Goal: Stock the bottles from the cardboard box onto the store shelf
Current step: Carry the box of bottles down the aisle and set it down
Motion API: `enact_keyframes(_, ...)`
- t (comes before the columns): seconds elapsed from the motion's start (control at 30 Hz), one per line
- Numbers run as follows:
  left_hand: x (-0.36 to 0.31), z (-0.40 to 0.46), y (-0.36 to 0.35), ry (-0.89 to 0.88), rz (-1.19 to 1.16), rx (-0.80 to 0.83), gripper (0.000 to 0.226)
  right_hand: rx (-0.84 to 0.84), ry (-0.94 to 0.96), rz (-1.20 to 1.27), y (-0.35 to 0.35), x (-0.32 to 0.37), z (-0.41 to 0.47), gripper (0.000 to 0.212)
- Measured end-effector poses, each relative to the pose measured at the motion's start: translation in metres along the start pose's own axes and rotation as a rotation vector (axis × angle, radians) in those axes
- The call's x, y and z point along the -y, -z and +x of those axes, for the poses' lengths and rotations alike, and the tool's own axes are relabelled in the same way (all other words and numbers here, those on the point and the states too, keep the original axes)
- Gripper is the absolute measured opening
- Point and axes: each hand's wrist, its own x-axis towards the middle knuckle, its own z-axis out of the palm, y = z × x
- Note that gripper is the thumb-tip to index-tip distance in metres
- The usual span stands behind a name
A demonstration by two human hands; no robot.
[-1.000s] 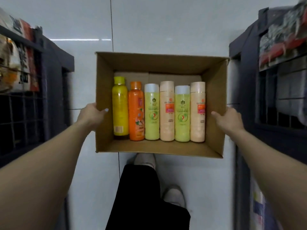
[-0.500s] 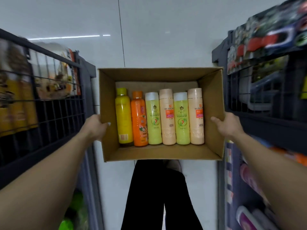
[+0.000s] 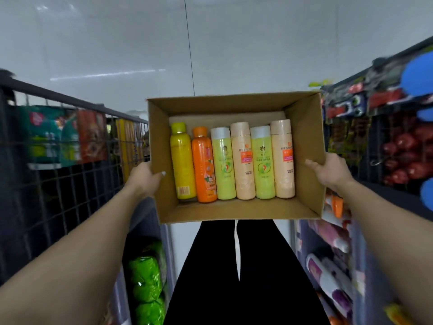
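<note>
I carry an open cardboard box (image 3: 304, 137) in front of me at waist height. My left hand (image 3: 146, 178) grips its left wall and my right hand (image 3: 330, 171) grips its right wall. Several bottles lie side by side on the box floor: a yellow bottle (image 3: 181, 160), an orange bottle (image 3: 203, 165), two light green bottles (image 3: 223, 163) with white caps, and two peach bottles (image 3: 243, 160). The store shelf on the right (image 3: 328, 249) holds pink and white bottles below the box's level.
A dark wire-mesh rack (image 3: 70, 160) with packaged goods stands close on the left, green packs (image 3: 145, 277) on its low shelf. A dark rack (image 3: 398, 148) with red items stands on the right. White tiled floor (image 3: 210, 43) runs ahead between them. My dark-trousered legs are below the box.
I have walked forward down the aisle with the box. The racks on both sides have slid closer and lower in view. Both hands keep the same grip.
</note>
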Motion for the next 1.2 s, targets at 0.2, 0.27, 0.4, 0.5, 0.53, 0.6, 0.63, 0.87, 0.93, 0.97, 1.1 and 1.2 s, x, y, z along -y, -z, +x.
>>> enact_keyframes(0.2, -0.048, -0.015, 0.053, -0.022, 0.05, -0.049, 0.027, 0.016, 0.016, 0.039, 0.04, 0.055, -0.006, 0.035)
enact_keyframes(0.27, -0.067, -0.017, 0.071, -0.018, 0.038, -0.058, 0.026, 0.024, 0.016, 0.037, 0.056, 0.074, -0.004, 0.035)
enact_keyframes(0.4, -0.11, -0.016, 0.105, -0.011, 0.045, -0.039, 0.008, 0.015, 0.019, 0.037, 0.087, 0.111, 0.006, 0.034)
enact_keyframes(0.5, -0.145, -0.011, 0.127, -0.025, 0.092, -0.057, 0.018, 0.008, -0.013, 0.046, 0.109, 0.136, 0.017, 0.033)
enact_keyframes(0.53, -0.157, -0.008, 0.135, -0.036, 0.111, -0.081, 0.024, -0.002, -0.016, 0.055, 0.117, 0.144, 0.021, 0.033)
enact_keyframes(0.6, -0.178, -0.001, 0.149, -0.055, 0.124, -0.117, 0.03, -0.024, -0.02, 0.063, 0.132, 0.161, 0.029, 0.032)
enact_keyframes(0.63, -0.186, 0.004, 0.155, -0.063, 0.121, -0.128, 0.031, -0.029, -0.025, 0.054, 0.139, 0.169, 0.034, 0.033)
enact_keyframes(0.87, -0.246, 0.044, 0.204, -0.088, 0.146, -0.1, 0.034, -0.061, -0.059, 0.023, 0.174, 0.236, 0.068, 0.039)
enact_keyframes(0.93, -0.272, 0.057, 0.226, -0.131, 0.18, -0.108, 0.031, -0.056, -0.09, 0.042, 0.181, 0.256, 0.077, 0.038)
enact_keyframes(0.97, -0.287, 0.063, 0.238, -0.157, 0.191, -0.108, 0.029, -0.06, -0.103, 0.053, 0.186, 0.267, 0.082, 0.038)
enact_keyframes(1.1, -0.341, 0.085, 0.29, -0.207, 0.204, -0.106, 0.027, -0.113, -0.091, 0.056, 0.207, 0.317, 0.099, 0.039)
enact_keyframes(1.2, -0.365, 0.099, 0.321, -0.168, 0.153, -0.093, 0.026, -0.13, -0.076, 0.014, 0.22, 0.351, 0.115, 0.037)
